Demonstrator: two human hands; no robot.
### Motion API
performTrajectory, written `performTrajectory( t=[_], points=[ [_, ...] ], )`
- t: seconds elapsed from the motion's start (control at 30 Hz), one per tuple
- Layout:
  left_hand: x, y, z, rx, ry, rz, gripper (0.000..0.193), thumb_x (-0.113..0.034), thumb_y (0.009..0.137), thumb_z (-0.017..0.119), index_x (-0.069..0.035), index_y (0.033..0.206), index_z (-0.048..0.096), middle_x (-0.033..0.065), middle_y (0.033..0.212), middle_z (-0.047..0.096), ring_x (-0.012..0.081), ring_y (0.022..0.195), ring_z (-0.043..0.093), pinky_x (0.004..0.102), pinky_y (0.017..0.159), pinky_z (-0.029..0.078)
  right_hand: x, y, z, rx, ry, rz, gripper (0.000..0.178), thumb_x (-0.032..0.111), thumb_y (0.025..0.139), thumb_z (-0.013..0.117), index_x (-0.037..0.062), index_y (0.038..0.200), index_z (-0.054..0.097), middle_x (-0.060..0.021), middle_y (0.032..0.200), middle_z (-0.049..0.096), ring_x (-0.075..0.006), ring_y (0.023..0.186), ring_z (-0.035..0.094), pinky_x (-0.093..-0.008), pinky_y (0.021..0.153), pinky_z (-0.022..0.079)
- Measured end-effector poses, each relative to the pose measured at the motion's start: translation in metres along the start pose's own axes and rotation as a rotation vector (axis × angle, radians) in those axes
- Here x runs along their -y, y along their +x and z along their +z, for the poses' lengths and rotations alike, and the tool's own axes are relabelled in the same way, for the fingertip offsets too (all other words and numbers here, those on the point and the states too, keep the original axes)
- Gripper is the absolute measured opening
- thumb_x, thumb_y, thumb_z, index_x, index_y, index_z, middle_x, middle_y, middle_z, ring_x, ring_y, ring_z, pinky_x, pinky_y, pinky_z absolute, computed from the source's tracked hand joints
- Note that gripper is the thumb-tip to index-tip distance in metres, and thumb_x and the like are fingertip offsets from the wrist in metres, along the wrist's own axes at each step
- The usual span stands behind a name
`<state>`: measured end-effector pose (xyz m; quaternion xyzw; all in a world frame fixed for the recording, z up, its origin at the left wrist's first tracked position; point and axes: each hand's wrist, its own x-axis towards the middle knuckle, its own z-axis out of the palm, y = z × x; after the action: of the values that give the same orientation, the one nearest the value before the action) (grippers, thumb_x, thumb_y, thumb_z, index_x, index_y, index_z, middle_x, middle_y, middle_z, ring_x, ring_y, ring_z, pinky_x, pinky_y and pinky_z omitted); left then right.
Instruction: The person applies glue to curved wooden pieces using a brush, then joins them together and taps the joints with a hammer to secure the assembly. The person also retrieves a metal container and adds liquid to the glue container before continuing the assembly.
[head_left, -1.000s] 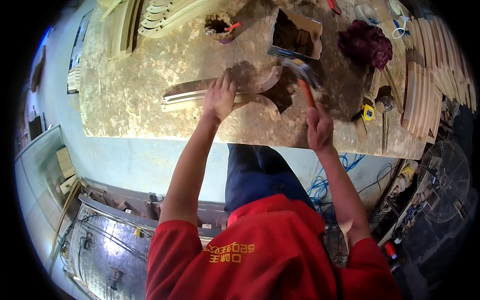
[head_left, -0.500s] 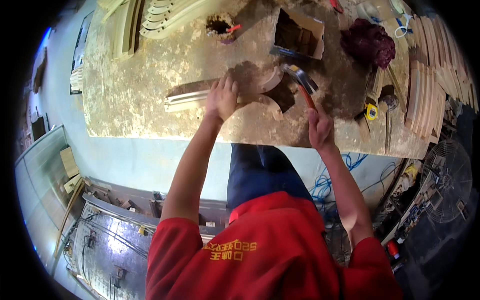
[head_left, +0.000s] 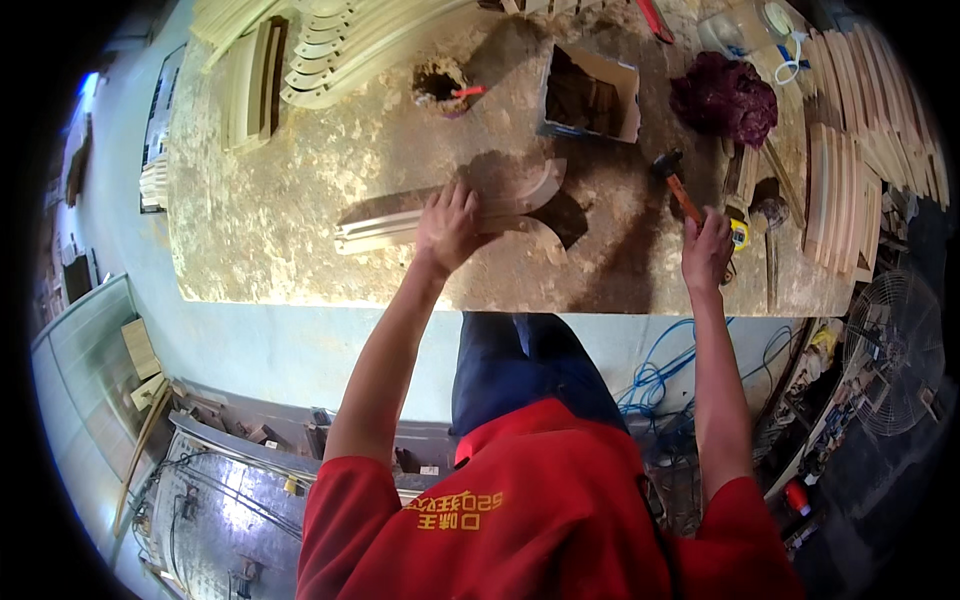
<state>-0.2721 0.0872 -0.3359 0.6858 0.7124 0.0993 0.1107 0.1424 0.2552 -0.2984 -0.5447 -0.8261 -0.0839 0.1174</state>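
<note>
My left hand (head_left: 450, 225) lies across a curved wooden piece (head_left: 378, 236) on the table, its fingers bent over the wood. To the right of the hand the wood splits into two curved ends, one bending away from me and one toward me. How the parts join is hidden under my hand. My right hand (head_left: 707, 248) is closed around the handle of a hammer (head_left: 684, 195) at the right. The hammer's dark head points away from me, toward a dark red plastic bag, apart from the wood.
A worn workbench (head_left: 260, 225) carries an open cardboard box (head_left: 630, 100), a crusted pot with a red handle (head_left: 440, 85), the dark red bag (head_left: 725, 98) and a yellow tape measure (head_left: 740, 235). Curved slats (head_left: 330, 80) lie far left; stacked wood strips (head_left: 840, 200) stand right. A fan (head_left: 890, 350) is beside the bench.
My right hand has carried the hammer to the right, away from the wood's curved end. My left hand stays on the wooden piece.
</note>
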Motion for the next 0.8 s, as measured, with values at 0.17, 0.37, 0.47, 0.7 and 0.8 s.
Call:
performTrajectory(
  t=[0.17, 0.37, 0.47, 0.7, 0.8],
  points=[
    [0.019, -0.012, -0.014, 0.055, -0.125, 0.046, 0.067, -0.045, 0.08, 0.084, -0.004, 0.128, 0.061, 0.0144, 0.129, 0.061, 0.035, 0.124, 0.059, 0.0471, 0.108, 0.046, 0.109, 0.095, 0.011, 0.292, 0.412, 0.274, 0.035, 0.036, 0.106, 0.059, 0.0039, 0.12, 0.063, -0.0238, 0.104, 0.072, -0.0476, 0.099, 0.069, -0.0535, 0.086, 0.053],
    [0.047, -0.028, -0.036, 0.201, -0.136, -0.012, 0.064, -0.043, 0.081, 0.084, -0.008, 0.13, 0.062, 0.0126, 0.128, 0.061, 0.0343, 0.124, 0.059, 0.0453, 0.11, 0.045, 0.087, 0.173, 0.017, 0.264, 0.521, 0.269, 0.028, 0.031, 0.107, 0.054, 0.0101, 0.112, 0.071, -0.0224, 0.1, 0.074, -0.0485, 0.098, 0.07, -0.0546, 0.079, 0.055],
    [0.064, -0.022, -0.052, 0.176, -0.397, -0.148, 0.068, -0.04, 0.081, 0.089, -0.009, 0.133, 0.059, 0.0142, 0.135, 0.06, 0.0371, 0.125, 0.059, 0.0459, 0.109, 0.047, 0.101, 0.167, -0.012, 0.202, 0.46, 0.223, 0.021, 0.022, 0.102, 0.066, 0.0111, 0.121, 0.069, -0.0183, 0.095, 0.075, -0.0371, 0.089, 0.074, -0.0461, 0.076, 0.056],
    [0.093, 0.131, -0.046, -0.142, -0.99, -0.359, 0.079, -0.018, 0.068, 0.099, -0.007, 0.136, 0.061, 0.0186, 0.135, 0.067, 0.0345, 0.125, 0.066, 0.0445, 0.102, 0.054, 0.306, 0.174, -0.061, 0.345, 1.072, -0.112, 0.024, 0.005, 0.094, 0.076, 0.0042, 0.117, 0.068, -0.0152, 0.105, 0.069, -0.0281, 0.089, 0.072, -0.0384, 0.072, 0.056],
    [0.084, 0.138, -0.05, -0.159, -1.076, -0.321, 0.078, -0.02, 0.066, 0.1, -0.008, 0.134, 0.063, 0.0168, 0.126, 0.072, 0.0339, 0.118, 0.07, 0.0431, 0.099, 0.056, 0.317, 0.194, -0.073, 0.236, 0.944, -0.287, 0.019, 0.003, 0.095, 0.072, 0.0033, 0.114, 0.069, -0.0158, 0.101, 0.069, -0.0337, 0.09, 0.071, -0.0411, 0.075, 0.057]
  ],
)
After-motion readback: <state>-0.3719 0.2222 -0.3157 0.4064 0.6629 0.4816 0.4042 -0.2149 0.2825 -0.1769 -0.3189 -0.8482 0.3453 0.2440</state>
